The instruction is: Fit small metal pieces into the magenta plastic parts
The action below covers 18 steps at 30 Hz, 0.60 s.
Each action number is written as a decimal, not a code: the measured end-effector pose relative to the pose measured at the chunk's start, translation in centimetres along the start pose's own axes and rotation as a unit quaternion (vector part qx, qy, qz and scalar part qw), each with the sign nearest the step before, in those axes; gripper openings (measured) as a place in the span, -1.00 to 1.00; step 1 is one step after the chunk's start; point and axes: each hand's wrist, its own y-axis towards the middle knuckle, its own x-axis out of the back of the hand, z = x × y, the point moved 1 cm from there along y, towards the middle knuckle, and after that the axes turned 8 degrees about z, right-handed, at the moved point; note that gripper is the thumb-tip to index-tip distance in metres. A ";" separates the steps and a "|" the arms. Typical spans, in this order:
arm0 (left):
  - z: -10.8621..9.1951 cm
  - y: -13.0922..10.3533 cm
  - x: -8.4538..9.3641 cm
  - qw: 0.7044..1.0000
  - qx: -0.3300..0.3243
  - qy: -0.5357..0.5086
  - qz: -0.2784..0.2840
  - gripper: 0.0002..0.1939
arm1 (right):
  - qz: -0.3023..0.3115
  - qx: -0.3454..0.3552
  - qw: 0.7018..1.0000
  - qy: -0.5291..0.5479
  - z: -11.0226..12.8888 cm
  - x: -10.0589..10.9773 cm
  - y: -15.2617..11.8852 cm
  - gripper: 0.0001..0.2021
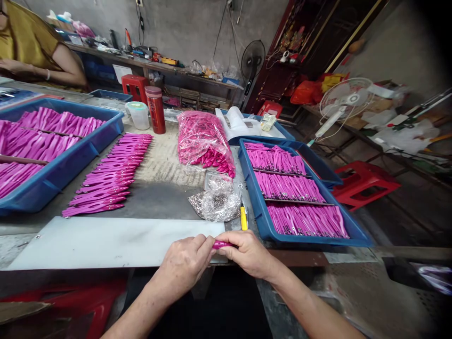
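My left hand (pixel 185 263) and my right hand (pixel 250 254) meet over the front edge of a pale white board (pixel 116 240). Fingers of both are closed on a small, slim magenta plastic piece (pixel 221 244); its ends are hidden in my grip. Just beyond my right hand lies a yellow-handled tool (pixel 243 217) with a thin metal shaft. Past the board sits a clear plastic bag of small metal parts (pixel 216 202). To the left, slim purple-pink plastic pieces with darker magenta ends (pixel 106 174) lie in an overlapping row.
A blue tray (pixel 259 214) of purple pieces in rows stands at right, another blue tray (pixel 84 157) at left. Behind are a bag of magenta parts (pixel 205 139), a red thermos (pixel 156 110) and a lidded cup (pixel 139 116). A person (pixel 38 52) sits at far left.
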 end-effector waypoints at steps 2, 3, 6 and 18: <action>0.0 0.0 0.0 1.000 0.000 0.005 -0.004 -0.86 | 0.000 0.001 1.000 -0.005 0.0 0.0 0.1 -0.81; 0.0 0.0 0.0 1.000 0.001 0.007 -0.005 -0.86 | 0.000 0.002 1.000 -0.008 0.0 0.0 0.1 -0.81; 0.0 0.0 0.0 1.000 0.000 0.011 -0.009 -0.85 | 0.003 0.004 1.000 -0.014 -0.1 0.0 0.1 -0.81; 0.1 0.0 -0.3 1.000 0.003 0.010 -0.019 -0.84 | 0.009 0.000 1.000 -0.015 -0.2 -0.2 0.2 -0.81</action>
